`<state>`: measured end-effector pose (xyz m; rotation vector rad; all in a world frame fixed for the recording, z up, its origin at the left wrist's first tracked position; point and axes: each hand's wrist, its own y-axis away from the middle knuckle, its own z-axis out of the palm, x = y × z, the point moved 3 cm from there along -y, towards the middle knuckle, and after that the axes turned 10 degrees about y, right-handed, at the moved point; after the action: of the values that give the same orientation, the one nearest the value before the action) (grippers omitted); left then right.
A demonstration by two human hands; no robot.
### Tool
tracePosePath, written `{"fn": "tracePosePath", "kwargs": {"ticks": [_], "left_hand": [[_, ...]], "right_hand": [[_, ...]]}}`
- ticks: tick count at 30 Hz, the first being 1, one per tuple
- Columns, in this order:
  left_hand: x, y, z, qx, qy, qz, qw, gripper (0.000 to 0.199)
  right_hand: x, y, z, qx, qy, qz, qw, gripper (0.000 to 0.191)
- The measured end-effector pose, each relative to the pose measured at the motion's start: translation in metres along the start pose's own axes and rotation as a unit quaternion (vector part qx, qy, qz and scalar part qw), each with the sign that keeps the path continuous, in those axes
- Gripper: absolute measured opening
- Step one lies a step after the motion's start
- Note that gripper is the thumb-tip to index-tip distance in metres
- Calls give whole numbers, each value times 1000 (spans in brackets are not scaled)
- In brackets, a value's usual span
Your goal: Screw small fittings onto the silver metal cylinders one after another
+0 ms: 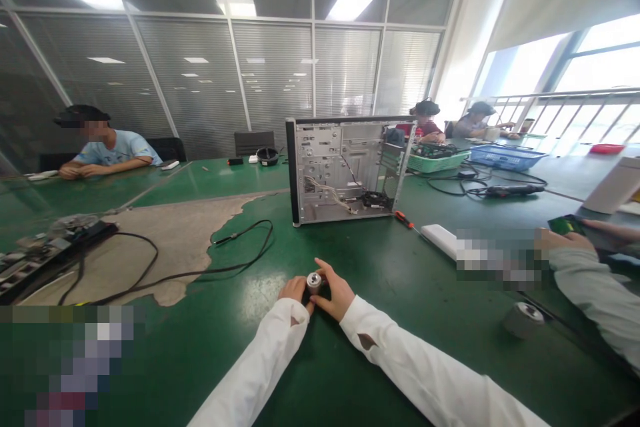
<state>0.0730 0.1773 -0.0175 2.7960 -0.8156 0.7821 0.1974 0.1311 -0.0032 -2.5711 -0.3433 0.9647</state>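
Note:
A small silvery metal cylinder (314, 281) stands upright on the green table (250, 360), with a dark detail on its top. My left hand (295, 290) is closed against its left side. From the right, my right hand (336, 290) holds the same cylinder between thumb and fingers, with one finger stretched out past it. Beyond my hands stands an open computer case (350, 170) with a fan and cables inside. An orange-handled screwdriver (404, 219) lies by the case's lower right corner.
A black cable (200, 272) and stripped electronics (55, 253) lie left. At right are a white bar (440, 240), another metal cylinder (524, 320) and a co-worker's hand (565, 240). Green (437, 161) and blue baskets (507, 157) stand farther back. More people sit around the table.

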Motion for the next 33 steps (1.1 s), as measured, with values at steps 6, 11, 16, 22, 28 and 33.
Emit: {"fn": "tracePosePath", "kwargs": {"ticks": [6, 11, 16, 22, 28, 33], "left_hand": [[0, 1, 1, 17, 1, 25, 1000, 47], [-1, 3, 3, 44, -3, 31, 999, 45], [0, 4, 2, 48, -4, 47, 998, 43], [0, 2, 3, 41, -13, 40, 998, 42], [2, 2, 1, 33, -10, 34, 999, 43], [3, 2, -1, 30, -3, 15, 999, 53]], "right_hand": [[-2, 0, -3, -4, -22, -11, 1000, 71], [-8, 2, -9, 33, -19, -44, 998, 60], [-16, 4, -16, 62, 11, -86, 994, 34], [-17, 4, -17, 57, 28, -90, 994, 30], [-14, 4, -14, 35, 31, -69, 997, 29], [-5, 1, -13, 65, -58, 12, 996, 28]]}}
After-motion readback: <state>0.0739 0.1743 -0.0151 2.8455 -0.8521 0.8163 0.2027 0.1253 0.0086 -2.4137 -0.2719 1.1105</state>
